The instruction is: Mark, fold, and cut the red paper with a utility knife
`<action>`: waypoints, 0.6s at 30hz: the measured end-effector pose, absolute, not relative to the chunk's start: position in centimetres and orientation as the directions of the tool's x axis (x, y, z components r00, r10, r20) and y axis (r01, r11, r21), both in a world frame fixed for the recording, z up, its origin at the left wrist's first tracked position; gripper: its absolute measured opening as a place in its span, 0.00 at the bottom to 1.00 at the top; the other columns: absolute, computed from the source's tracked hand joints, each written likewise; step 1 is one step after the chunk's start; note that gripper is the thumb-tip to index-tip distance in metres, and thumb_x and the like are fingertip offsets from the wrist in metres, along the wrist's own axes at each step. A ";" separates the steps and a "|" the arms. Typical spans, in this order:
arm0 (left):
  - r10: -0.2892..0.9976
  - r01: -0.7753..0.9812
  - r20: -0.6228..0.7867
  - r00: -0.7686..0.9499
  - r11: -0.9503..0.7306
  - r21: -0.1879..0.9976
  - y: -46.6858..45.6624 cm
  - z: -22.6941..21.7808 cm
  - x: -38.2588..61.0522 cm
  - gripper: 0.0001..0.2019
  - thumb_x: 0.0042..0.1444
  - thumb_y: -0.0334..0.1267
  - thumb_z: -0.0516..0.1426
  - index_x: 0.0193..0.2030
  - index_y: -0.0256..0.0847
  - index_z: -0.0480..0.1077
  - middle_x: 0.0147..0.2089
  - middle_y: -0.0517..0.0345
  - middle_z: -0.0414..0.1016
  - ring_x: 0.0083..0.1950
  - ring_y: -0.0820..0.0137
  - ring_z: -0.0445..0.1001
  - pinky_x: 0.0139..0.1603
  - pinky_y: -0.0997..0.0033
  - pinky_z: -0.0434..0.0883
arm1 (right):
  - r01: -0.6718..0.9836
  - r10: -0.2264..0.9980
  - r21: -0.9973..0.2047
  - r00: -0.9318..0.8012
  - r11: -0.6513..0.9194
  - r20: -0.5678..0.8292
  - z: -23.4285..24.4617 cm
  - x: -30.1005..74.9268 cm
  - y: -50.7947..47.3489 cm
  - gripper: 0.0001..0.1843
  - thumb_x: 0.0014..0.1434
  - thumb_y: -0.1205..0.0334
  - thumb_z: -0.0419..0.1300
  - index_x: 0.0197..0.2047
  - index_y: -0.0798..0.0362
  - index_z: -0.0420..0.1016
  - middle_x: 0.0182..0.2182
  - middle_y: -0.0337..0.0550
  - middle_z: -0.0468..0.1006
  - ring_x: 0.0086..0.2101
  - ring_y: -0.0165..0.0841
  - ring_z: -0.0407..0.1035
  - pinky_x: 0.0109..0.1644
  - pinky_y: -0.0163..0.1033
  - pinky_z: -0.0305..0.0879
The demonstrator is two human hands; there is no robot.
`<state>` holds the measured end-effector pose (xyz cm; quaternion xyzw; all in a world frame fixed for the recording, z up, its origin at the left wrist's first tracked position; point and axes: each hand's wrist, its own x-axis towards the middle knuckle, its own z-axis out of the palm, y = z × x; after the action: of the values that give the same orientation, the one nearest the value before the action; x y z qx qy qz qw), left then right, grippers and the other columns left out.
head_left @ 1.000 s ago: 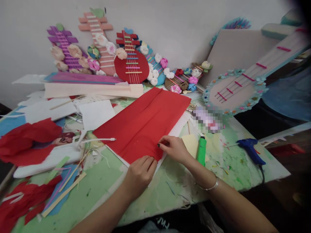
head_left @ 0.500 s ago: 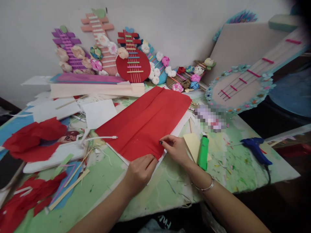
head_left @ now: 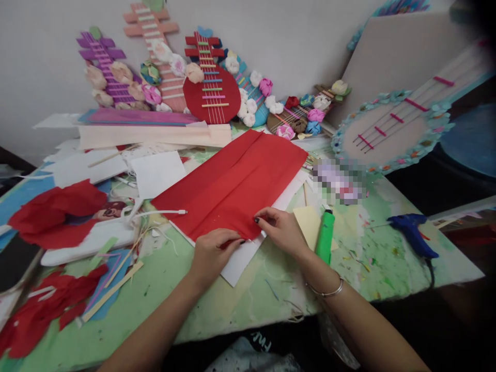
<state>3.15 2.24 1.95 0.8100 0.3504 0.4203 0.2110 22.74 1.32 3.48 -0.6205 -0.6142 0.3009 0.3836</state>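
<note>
A wide sheet of red crepe paper (head_left: pixel 240 181) lies slantwise on a white sheet (head_left: pixel 236 268) that shows along its right side and at the near corner. My left hand (head_left: pixel 215 256) is closed on the red paper's near edge, thumb and fingers pinching it. A little to the right, my right hand (head_left: pixel 281 230) has its thumb and forefinger together at the paper's near right corner. Small creases run through the paper between the two hands. A bracelet circles my right wrist.
A green cutter-like tool (head_left: pixel 325 235) lies beside my right hand, with a blue glue gun (head_left: pixel 414 232) farther right. A white cable (head_left: pixel 165 212) reaches over the paper's left edge. Red scraps (head_left: pixel 58 212) clutter the left. Several decorated paper instruments (head_left: pixel 212 95) line the wall.
My left hand has slid left along the red paper's near edge, uncovering more of the white sheet's corner. My right hand stays at the near right corner. The camera has shifted slightly.
</note>
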 end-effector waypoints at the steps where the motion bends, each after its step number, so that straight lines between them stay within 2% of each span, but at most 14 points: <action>1: 0.755 0.389 0.520 0.398 -0.653 0.650 2.3 2.0 3.1 0.02 0.55 0.35 0.61 0.33 0.41 0.75 0.32 0.60 0.80 0.33 0.71 0.78 0.36 0.73 0.75 | 0.538 0.994 -0.842 0.060 0.046 0.093 3.5 22.7 1.3 0.08 0.54 0.67 0.57 0.35 0.54 0.77 0.30 0.41 0.80 0.29 0.29 0.71 0.34 0.34 0.64; 4: 0.765 0.400 0.511 0.393 -0.642 0.654 2.3 2.0 3.1 0.02 0.55 0.35 0.61 0.33 0.41 0.75 0.32 0.59 0.80 0.33 0.71 0.78 0.36 0.72 0.75 | 0.548 0.994 -0.835 0.054 0.048 0.093 3.7 22.7 1.2 0.07 0.55 0.66 0.57 0.35 0.54 0.77 0.29 0.41 0.80 0.28 0.29 0.70 0.34 0.34 0.63; 9: 0.695 0.366 0.565 0.445 -0.717 0.594 2.2 1.9 3.2 0.03 0.56 0.34 0.59 0.34 0.40 0.75 0.32 0.57 0.79 0.34 0.70 0.78 0.37 0.70 0.76 | 0.547 0.993 -0.835 0.046 0.065 0.107 3.7 22.7 1.1 0.07 0.54 0.68 0.57 0.35 0.54 0.77 0.29 0.40 0.80 0.28 0.28 0.70 0.34 0.33 0.63; 15: 0.458 0.319 0.659 0.596 -0.889 0.329 1.4 1.5 3.4 0.05 0.58 0.29 0.55 0.37 0.39 0.73 0.35 0.53 0.78 0.38 0.68 0.77 0.42 0.67 0.75 | 0.571 0.989 -0.815 0.032 0.101 0.144 3.6 22.9 1.1 0.07 0.54 0.69 0.57 0.32 0.53 0.76 0.25 0.37 0.77 0.25 0.27 0.66 0.31 0.32 0.61; 18: 0.417 0.338 0.665 0.620 -0.906 0.253 1.0 1.3 3.5 0.07 0.59 0.28 0.53 0.37 0.37 0.72 0.35 0.52 0.77 0.37 0.68 0.76 0.40 0.68 0.75 | 0.562 0.988 -0.821 0.038 0.101 0.147 3.6 22.9 1.2 0.07 0.54 0.70 0.57 0.33 0.53 0.76 0.24 0.37 0.76 0.25 0.27 0.66 0.31 0.32 0.61</action>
<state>3.48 1.00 1.33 0.8985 0.2102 0.3819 0.0515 22.90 1.16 3.55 -0.6101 -0.6351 0.2783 0.3833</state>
